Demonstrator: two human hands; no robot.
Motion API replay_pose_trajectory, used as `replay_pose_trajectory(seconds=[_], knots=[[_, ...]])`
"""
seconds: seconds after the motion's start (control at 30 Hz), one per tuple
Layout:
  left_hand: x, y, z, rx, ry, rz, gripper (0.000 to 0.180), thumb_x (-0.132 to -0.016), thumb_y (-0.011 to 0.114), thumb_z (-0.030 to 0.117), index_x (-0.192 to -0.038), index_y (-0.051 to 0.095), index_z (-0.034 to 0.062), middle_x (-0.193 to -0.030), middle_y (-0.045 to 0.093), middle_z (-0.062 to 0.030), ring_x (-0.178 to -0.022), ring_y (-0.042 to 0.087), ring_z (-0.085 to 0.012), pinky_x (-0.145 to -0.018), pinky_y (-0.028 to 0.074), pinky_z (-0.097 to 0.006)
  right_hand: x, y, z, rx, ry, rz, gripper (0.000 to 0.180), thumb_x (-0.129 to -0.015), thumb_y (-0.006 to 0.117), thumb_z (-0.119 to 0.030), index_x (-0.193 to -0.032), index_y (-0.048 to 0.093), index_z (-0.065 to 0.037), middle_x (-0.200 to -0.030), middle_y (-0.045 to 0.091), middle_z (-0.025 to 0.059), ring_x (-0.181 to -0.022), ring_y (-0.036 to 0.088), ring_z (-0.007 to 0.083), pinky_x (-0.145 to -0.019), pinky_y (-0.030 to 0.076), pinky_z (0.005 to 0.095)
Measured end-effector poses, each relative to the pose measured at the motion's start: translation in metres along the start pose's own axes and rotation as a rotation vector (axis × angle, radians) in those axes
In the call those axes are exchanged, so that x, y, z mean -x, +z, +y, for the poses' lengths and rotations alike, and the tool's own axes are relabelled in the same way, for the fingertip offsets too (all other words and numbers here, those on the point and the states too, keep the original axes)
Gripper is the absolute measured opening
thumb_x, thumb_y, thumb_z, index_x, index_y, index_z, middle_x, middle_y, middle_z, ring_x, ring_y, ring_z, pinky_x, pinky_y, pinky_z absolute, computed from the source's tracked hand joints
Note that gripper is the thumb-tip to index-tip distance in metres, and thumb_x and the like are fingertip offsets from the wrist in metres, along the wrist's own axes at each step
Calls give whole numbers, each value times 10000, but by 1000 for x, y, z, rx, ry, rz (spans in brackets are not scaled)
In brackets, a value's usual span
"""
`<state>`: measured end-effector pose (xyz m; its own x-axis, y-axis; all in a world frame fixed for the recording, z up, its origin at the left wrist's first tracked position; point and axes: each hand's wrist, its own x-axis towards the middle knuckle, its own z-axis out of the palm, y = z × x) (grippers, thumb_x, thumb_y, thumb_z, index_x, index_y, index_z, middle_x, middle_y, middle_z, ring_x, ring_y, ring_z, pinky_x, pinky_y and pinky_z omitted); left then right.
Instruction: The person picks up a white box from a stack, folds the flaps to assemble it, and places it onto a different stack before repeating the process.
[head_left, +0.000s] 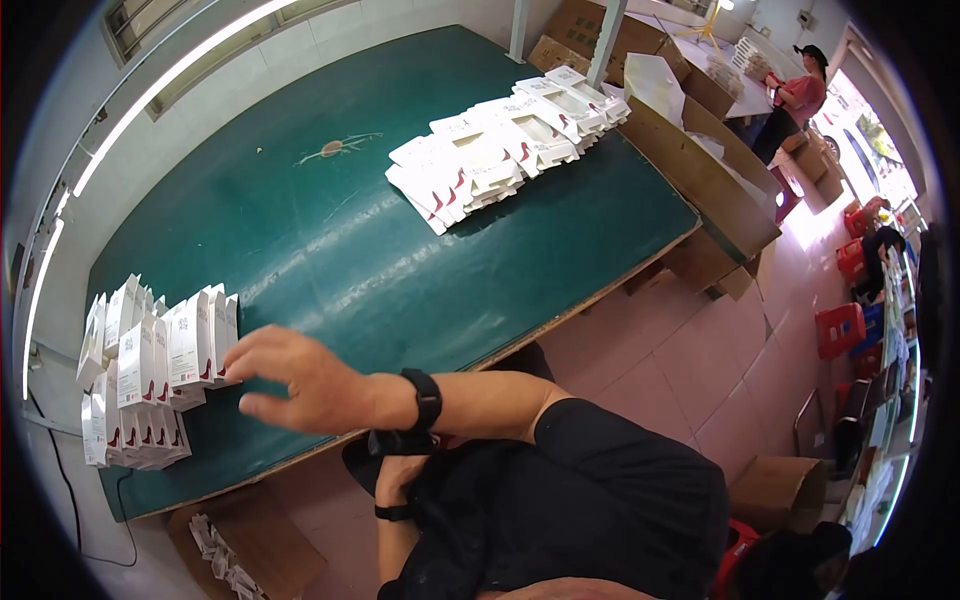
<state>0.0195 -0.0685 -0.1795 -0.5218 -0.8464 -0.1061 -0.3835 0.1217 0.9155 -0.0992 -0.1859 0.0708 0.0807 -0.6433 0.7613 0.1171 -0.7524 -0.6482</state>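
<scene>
My right hand (290,378) reaches left across the green table, its fingers loosely bent and the thumb apart, holding nothing that I can see. Its fingertips are right beside a group of standing white cartons (150,360) with a red high-heel shoe print; whether they touch is unclear. Of my left hand (397,474), only the part by the wrist strap shows, low at the table's near edge. A dark object and my right wrist hide its fingers.
A long overlapping row of flat white window cartons (480,150) lies on the table's (330,260) far right. Large brown cardboard boxes (690,180) stand past its right end. An open box (250,540) sits below the near left edge. Another person (800,100) works farther back.
</scene>
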Motion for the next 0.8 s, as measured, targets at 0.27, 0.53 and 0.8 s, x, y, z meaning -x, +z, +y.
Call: replay_pose_trajectory(seconds=[0.27, 0.53, 0.8], knots=[[7, -35, -162, -49, -109, 521, 246, -950, 722, 114, -1139, 678, -39, -1066, 727, -66, -938, 685, -225, -864, 541, -361, 17, -3, -35, -71, -91, -110, 270, -840, 809, -111, -1079, 697, -55, -1211, 698, 118, -1126, 658, 333, -989, 508, 456], [101, -101, -184, -32, -293, 959, 114, -994, 593, 24, -1038, 670, -46, -1001, 719, -145, -871, 683, -217, -838, 566, -368, 27, -95, -46, 142, 2, -80, 190, -884, 786, -61, -1063, 728, -31, -1164, 737, 124, -1060, 705, 299, -907, 562, 394], [152, -73, 5, -22, -562, 12, 214, -901, 812, 101, -1001, 708, -57, -868, 744, -94, -767, 645, -125, -719, 535, -285, 53, -241, -4, 700, 149, 141, 164, -884, 787, -115, -1017, 746, -28, -1033, 759, 124, -956, 728, 290, -851, 572, 353]])
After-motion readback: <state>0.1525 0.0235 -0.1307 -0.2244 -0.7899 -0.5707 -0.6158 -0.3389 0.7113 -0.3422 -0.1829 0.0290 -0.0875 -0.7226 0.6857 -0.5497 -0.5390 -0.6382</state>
